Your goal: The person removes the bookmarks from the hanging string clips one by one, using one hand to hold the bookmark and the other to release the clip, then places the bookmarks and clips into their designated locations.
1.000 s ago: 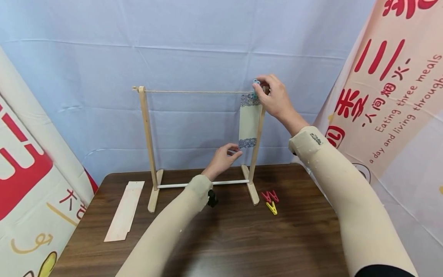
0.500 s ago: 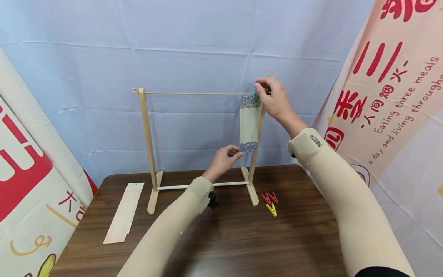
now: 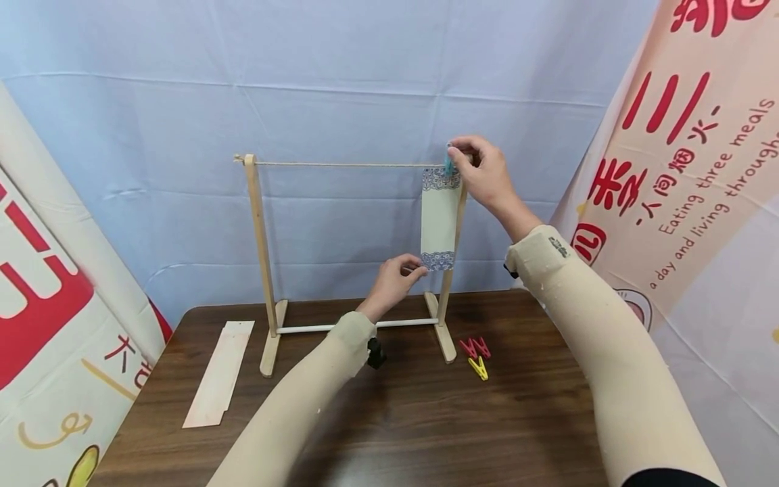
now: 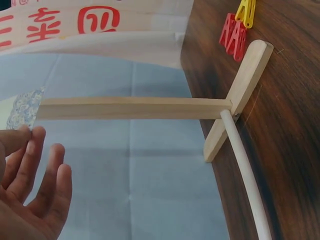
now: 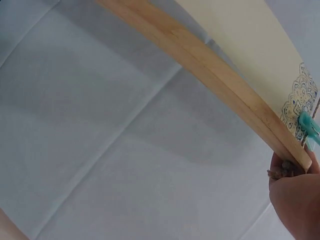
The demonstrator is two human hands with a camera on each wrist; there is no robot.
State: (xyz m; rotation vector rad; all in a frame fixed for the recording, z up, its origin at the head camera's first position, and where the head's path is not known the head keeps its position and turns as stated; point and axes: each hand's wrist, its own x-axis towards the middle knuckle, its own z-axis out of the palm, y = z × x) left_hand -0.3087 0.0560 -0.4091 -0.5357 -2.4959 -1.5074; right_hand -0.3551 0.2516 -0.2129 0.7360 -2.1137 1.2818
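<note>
A cream card with blue lacy patterned ends hangs upright from the string at the right post. My right hand pinches a teal clothespin at the card's top edge, on the string. In the right wrist view the clothespin sits over the patterned end, with my hand around the post's top. Low on the card, my left hand pinches its bottom left corner between thumb and index finger. The left wrist view shows that patterned corner at the fingertips, the other fingers spread loosely.
The wooden rack's left post stands on the brown table, joined by a white crossbar. Two red clothespins and a yellow clothespin lie right of the rack. Pale paper strips lie at the left.
The clothespin and the card's lower end have come down slightly, and the card has turned a little more face-on. Both hands stay nearly where they were, still holding.
</note>
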